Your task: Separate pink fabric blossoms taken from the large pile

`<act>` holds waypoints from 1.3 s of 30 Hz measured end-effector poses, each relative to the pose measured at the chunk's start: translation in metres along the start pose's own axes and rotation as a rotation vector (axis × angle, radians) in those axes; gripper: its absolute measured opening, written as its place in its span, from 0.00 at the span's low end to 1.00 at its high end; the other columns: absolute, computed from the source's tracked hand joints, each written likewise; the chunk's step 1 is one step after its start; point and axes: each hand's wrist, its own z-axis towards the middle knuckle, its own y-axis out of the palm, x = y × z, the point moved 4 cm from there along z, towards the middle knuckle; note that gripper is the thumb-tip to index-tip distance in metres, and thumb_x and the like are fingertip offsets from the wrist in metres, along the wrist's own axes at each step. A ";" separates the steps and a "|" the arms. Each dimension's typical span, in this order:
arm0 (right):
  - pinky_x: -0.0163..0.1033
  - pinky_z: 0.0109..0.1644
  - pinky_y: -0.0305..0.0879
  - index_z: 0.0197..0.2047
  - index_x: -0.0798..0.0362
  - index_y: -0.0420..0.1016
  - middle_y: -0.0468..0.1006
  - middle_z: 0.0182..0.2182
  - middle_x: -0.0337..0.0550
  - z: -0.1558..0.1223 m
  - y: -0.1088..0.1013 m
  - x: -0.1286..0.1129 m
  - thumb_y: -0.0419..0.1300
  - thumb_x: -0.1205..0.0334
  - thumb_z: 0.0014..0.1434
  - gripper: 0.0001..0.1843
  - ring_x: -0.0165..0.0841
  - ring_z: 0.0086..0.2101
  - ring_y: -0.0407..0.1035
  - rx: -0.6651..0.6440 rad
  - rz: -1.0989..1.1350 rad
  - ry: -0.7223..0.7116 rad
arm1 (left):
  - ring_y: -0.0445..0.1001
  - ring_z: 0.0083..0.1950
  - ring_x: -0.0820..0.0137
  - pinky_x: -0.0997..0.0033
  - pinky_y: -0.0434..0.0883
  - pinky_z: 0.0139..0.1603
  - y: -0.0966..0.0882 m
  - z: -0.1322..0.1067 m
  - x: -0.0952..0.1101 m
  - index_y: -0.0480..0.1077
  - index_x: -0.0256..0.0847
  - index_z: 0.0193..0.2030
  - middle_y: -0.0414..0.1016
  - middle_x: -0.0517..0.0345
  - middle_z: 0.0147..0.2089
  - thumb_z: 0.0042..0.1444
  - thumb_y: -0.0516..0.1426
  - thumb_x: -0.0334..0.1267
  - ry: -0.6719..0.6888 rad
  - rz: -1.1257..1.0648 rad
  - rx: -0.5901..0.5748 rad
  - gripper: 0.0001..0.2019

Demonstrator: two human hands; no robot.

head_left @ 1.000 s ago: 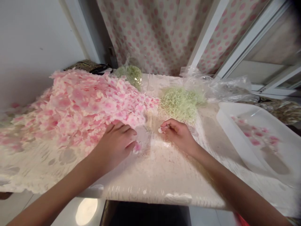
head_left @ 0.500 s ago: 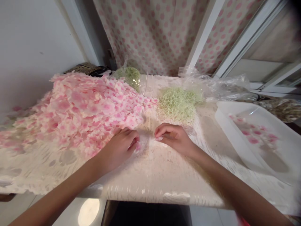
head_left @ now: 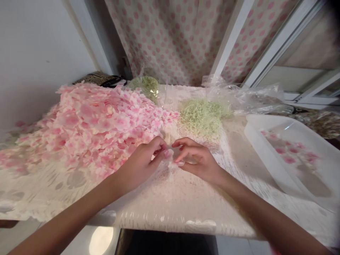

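Over the middle of the table, my left hand (head_left: 146,157) pinches a pale pink artificial flower petal (head_left: 169,154) between thumb and fingertips. Facing it closely, my right hand (head_left: 198,157) has its index finger lifted, while thumb and a lower finger come together by a small whitish bit (head_left: 174,165) that is too blurred to name. Beside my left hand spreads a big heap of pink and white artificial flower petals (head_left: 103,124). Beyond my right hand lies a pile of light green shredded strands (head_left: 202,115).
At the right stands a white plastic tray (head_left: 261,152) holding some pink blossoms (head_left: 290,152). Crumpled clear plastic bags (head_left: 247,97) lie along the back, with a bag of green strands (head_left: 148,86) behind the heap. A patterned pouch (head_left: 97,78) rests at the back left.
My left hand has moved right and slightly up from the heap's edge, with the petal at its fingertips. My right hand's fingers have spread more, and the hands are closer together.
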 end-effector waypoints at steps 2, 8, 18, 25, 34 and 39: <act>0.42 0.49 0.64 0.31 0.49 0.75 0.72 0.44 0.43 0.000 -0.003 -0.004 0.64 0.68 0.52 0.04 0.35 0.46 0.69 0.062 -0.022 -0.040 | 0.73 0.35 0.71 0.74 0.66 0.32 0.002 0.007 0.009 0.61 0.41 0.39 0.73 0.60 0.34 0.62 0.47 0.35 0.064 -0.056 0.008 0.03; 0.41 0.42 0.66 0.30 0.49 0.74 0.76 0.34 0.41 0.004 -0.016 -0.005 0.62 0.68 0.54 0.04 0.33 0.37 0.72 0.256 -0.068 -0.044 | 0.75 0.43 0.70 0.72 0.69 0.40 0.009 0.028 0.013 0.57 0.42 0.49 0.73 0.55 0.42 0.62 0.47 0.34 0.121 -0.142 -0.007 0.08; 0.44 0.50 0.67 0.26 0.48 0.77 0.74 0.45 0.42 0.008 -0.022 0.004 0.68 0.65 0.47 0.04 0.37 0.50 0.68 0.167 0.293 0.164 | 0.71 0.50 0.68 0.65 0.67 0.51 0.011 0.031 -0.008 0.71 0.40 0.31 0.73 0.54 0.48 0.57 0.54 0.26 0.444 -0.206 0.185 0.08; 0.40 0.42 0.69 0.30 0.49 0.75 0.76 0.32 0.39 0.002 -0.005 0.011 0.64 0.68 0.52 0.04 0.31 0.37 0.72 0.119 0.284 0.176 | 0.72 0.45 0.71 0.70 0.69 0.45 0.015 0.022 -0.006 0.71 0.41 0.37 0.72 0.55 0.42 0.57 0.55 0.26 0.438 -0.340 0.185 0.07; 0.40 0.42 0.67 0.30 0.49 0.72 0.75 0.34 0.40 0.000 -0.005 0.007 0.62 0.70 0.53 0.06 0.32 0.37 0.71 0.160 0.087 0.093 | 0.72 0.37 0.76 0.77 0.70 0.39 0.026 0.019 -0.012 0.65 0.42 0.43 0.70 0.61 0.35 0.57 0.57 0.31 0.133 -0.648 0.114 0.08; 0.40 0.41 0.67 0.31 0.50 0.72 0.75 0.34 0.40 -0.001 -0.004 0.006 0.61 0.71 0.53 0.06 0.32 0.37 0.72 0.158 0.081 0.117 | 0.72 0.37 0.76 0.77 0.70 0.40 0.027 0.019 -0.013 0.65 0.41 0.43 0.70 0.61 0.35 0.56 0.57 0.29 0.121 -0.682 0.115 0.09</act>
